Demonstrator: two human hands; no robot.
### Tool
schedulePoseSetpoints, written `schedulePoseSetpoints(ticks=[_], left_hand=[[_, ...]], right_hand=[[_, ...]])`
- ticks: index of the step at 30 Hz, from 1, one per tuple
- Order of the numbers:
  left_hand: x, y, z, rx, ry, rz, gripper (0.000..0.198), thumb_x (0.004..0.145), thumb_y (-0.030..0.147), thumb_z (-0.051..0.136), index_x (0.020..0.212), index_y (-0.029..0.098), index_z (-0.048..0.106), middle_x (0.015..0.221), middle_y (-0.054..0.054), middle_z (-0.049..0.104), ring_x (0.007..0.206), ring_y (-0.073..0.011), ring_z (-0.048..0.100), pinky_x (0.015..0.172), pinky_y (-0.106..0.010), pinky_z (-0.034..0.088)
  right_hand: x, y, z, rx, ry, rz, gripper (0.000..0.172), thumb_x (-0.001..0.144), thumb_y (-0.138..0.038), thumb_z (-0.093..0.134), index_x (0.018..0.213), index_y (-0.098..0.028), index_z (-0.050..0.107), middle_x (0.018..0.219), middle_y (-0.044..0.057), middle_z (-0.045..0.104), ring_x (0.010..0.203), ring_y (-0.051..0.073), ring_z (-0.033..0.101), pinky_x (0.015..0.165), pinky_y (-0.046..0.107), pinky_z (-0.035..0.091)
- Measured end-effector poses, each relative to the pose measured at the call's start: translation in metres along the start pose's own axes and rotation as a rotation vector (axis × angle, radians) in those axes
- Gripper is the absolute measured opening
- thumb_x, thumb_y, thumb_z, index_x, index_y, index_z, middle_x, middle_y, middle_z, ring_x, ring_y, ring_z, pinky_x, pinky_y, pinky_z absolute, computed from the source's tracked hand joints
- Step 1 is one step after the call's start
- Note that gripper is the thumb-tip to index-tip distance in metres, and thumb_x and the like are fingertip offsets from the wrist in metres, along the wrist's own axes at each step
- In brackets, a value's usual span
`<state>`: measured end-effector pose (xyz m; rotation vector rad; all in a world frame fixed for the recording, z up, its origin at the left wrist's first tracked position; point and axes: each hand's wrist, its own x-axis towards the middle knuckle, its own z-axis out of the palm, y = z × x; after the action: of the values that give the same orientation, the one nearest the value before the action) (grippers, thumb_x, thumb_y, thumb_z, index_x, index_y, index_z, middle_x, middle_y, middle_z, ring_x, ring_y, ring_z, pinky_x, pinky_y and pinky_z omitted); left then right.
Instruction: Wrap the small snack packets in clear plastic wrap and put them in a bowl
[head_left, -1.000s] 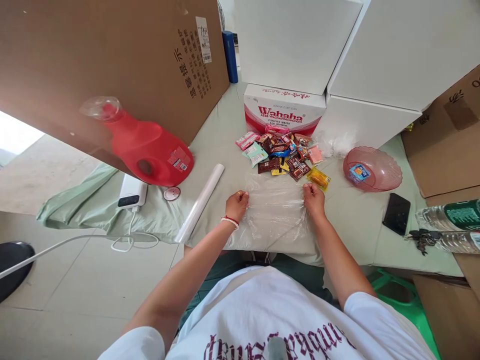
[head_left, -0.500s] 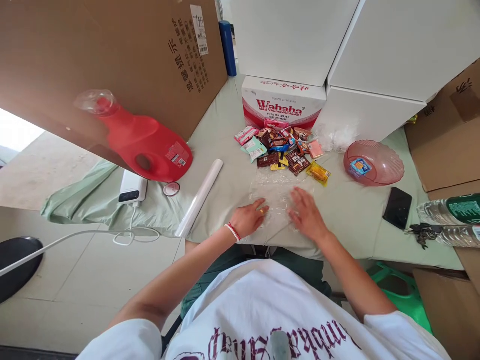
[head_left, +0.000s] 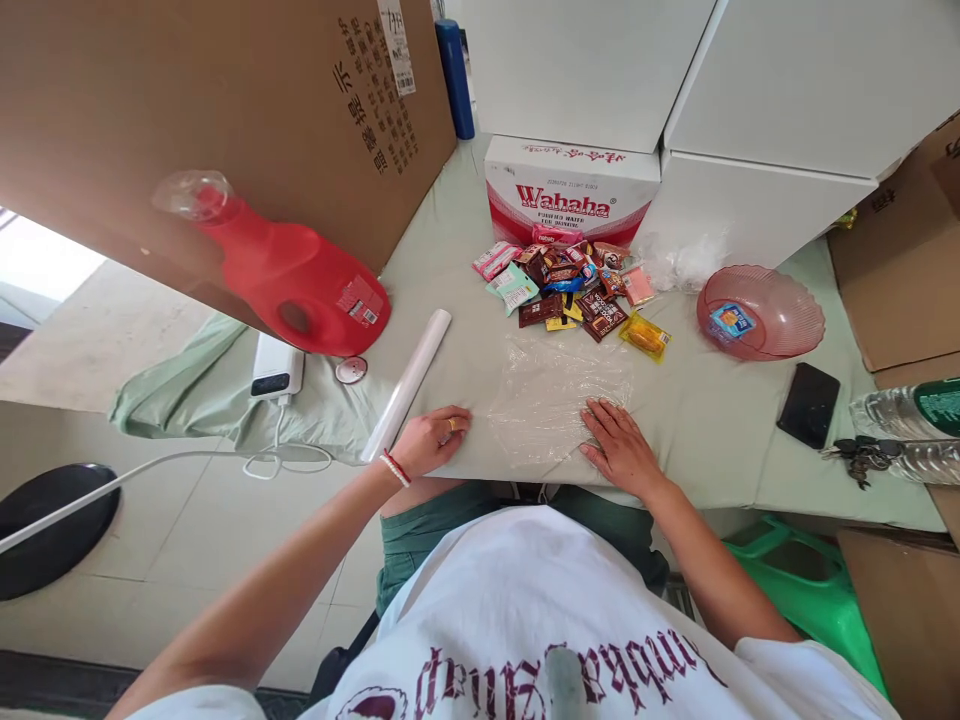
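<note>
A clear sheet of plastic film [head_left: 559,395] lies on the cloth in front of me, slightly wrinkled. My right hand [head_left: 621,448] rests flat on its right edge, fingers spread. To the left of the film, my left hand [head_left: 433,440] lies on the cloth with its fingers loosely bent and nothing visible in them. Just beyond that hand is a white roll [head_left: 409,385]. Behind the film is a pile of wrapped snacks [head_left: 566,285], with a yellow packet [head_left: 645,336] at its near right.
A pink bowl [head_left: 787,320] holds a blue packet. A phone [head_left: 808,405], keys [head_left: 862,458] and water bottles [head_left: 900,410] lie at right. At left are a red jug [head_left: 300,285] and a white power bank [head_left: 276,368]. A Wahaha box [head_left: 570,190] stands behind the snacks.
My left hand has moved left, off the film towards the roll. My right hand has shifted slightly and flattened on the film's right edge. More of the film now shows, spread out.
</note>
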<state>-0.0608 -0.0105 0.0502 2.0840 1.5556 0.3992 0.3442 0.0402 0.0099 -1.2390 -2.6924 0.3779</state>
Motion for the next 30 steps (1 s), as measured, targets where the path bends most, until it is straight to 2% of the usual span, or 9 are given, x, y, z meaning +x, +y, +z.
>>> schedulePoseSetpoints(ticks=[3,5,9,11,15,19,24,27,30], left_hand=[[0.011,0.037,0.004,0.065,0.189,-0.089,0.038,0.101,0.033,0.041,0.107,0.021,0.076,0.119,-0.011,0.076,0.107,-0.0225,0.071,0.099,-0.036,0.055],[0.029,0.071,0.016,0.155,0.266,-0.097,0.04,0.104,0.039,0.043,0.124,0.022,0.072,0.134,-0.012,0.071,0.119,-0.0264,0.066,0.104,-0.039,0.053],[0.07,0.113,0.047,0.264,0.087,0.023,0.052,0.101,0.042,0.05,0.151,0.028,0.054,0.164,-0.012,0.046,0.123,-0.0326,0.062,0.095,-0.044,0.055],[0.079,0.109,0.055,0.265,-0.008,0.01,0.055,0.097,0.04,0.057,0.15,0.029,0.055,0.164,-0.012,0.045,0.122,-0.0335,0.062,0.09,-0.044,0.057],[0.068,0.067,0.048,0.206,-0.055,0.002,0.047,0.095,0.036,0.056,0.141,0.029,0.063,0.157,-0.009,0.055,0.118,-0.0283,0.065,0.095,-0.041,0.057],[0.047,0.037,0.034,0.116,-0.023,0.04,0.042,0.098,0.038,0.051,0.134,0.026,0.068,0.154,-0.007,0.058,0.122,-0.0268,0.064,0.099,-0.042,0.056],[0.047,0.044,0.038,-0.034,0.076,-0.059,0.047,0.106,0.045,0.036,0.105,0.024,0.078,0.137,-0.007,0.071,0.119,-0.0242,0.066,0.101,-0.041,0.054],[0.054,0.056,0.049,0.033,0.131,-0.162,0.042,0.104,0.049,0.043,0.098,0.023,0.076,0.134,-0.008,0.072,0.12,-0.0253,0.065,0.098,-0.039,0.056],[0.055,0.063,0.06,0.154,0.141,-0.157,0.032,0.101,0.042,0.05,0.108,0.021,0.074,0.139,-0.01,0.068,0.117,-0.0266,0.066,0.097,-0.04,0.056]], right_hand=[[0.0,-0.001,0.002,-0.009,0.01,0.005,0.061,0.108,-0.049,0.043,0.165,-0.027,0.037,0.171,0.006,0.031,0.159,0.028,0.028,0.13,0.053,0.025],[0.0,-0.002,0.002,-0.018,0.015,0.007,0.062,0.108,-0.048,0.043,0.165,-0.027,0.036,0.171,0.006,0.032,0.159,0.028,0.028,0.13,0.053,0.025],[0.001,-0.003,0.002,-0.037,0.01,0.003,0.062,0.107,-0.046,0.044,0.166,-0.027,0.035,0.171,0.007,0.032,0.159,0.028,0.028,0.13,0.055,0.026],[-0.002,0.001,0.002,-0.029,0.005,0.011,0.063,0.107,-0.047,0.044,0.166,-0.028,0.034,0.17,0.007,0.033,0.159,0.029,0.029,0.129,0.055,0.028],[-0.014,0.022,-0.002,0.065,0.056,0.064,0.066,0.105,-0.049,0.047,0.166,-0.029,0.033,0.17,0.01,0.033,0.158,0.029,0.032,0.126,0.057,0.033],[-0.016,0.041,-0.018,0.298,0.072,0.06,0.056,0.103,-0.051,0.05,0.153,-0.028,0.055,0.164,0.011,0.044,0.154,0.028,0.039,0.124,0.056,0.037],[0.01,0.04,-0.056,0.441,0.105,0.217,0.042,0.103,-0.052,0.048,0.123,-0.027,0.075,0.13,0.009,0.073,0.129,0.027,0.064,0.111,0.049,0.05],[0.045,0.037,-0.077,0.287,0.154,0.347,0.042,0.105,-0.048,0.042,0.116,-0.026,0.077,0.115,0.008,0.077,0.108,0.026,0.07,0.097,0.042,0.055],[0.099,0.048,-0.09,0.027,0.104,0.342,0.038,0.104,-0.036,0.042,0.113,-0.023,0.077,0.112,0.012,0.075,0.11,0.03,0.066,0.094,0.04,0.052]])
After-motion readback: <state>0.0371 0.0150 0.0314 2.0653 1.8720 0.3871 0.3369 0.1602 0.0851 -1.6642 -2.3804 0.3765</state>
